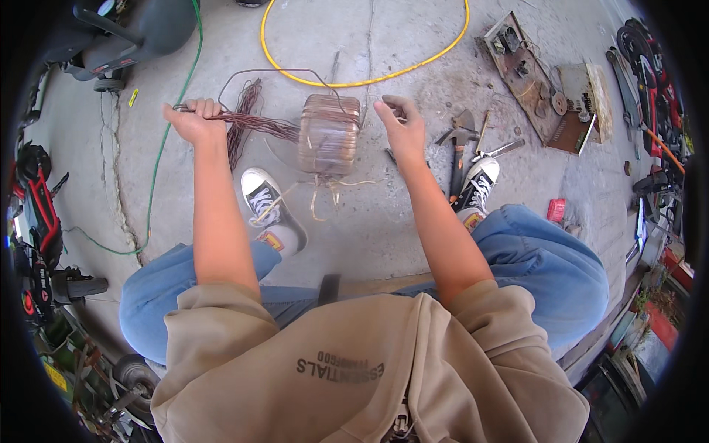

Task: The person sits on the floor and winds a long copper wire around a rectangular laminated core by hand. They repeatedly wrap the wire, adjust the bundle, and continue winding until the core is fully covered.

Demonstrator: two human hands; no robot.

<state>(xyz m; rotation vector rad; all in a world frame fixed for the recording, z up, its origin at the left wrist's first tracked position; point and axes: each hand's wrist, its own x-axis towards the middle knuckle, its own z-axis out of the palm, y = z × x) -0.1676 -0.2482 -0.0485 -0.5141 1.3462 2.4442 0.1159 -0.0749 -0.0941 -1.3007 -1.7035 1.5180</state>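
Observation:
My left hand is closed around a bundle of dark reddish copper wire, stretched sideways to a wound wire coil. The coil sits on the concrete between my feet; its copper windings look slightly blurred. A single loop of wire arches above the bundle and the coil. Below my left hand's bundle, a second bunch of loose copper wire lies on the floor. My right hand hovers just right of the coil, fingers loosely curled and apart, with nothing visible in it. Pale cord ends trail from the coil's near side.
A hammer and pliers lie by my right shoe. Beyond them is an opened metal casing with parts. A yellow hose curves ahead; a green hose runs at left, near a dark tank.

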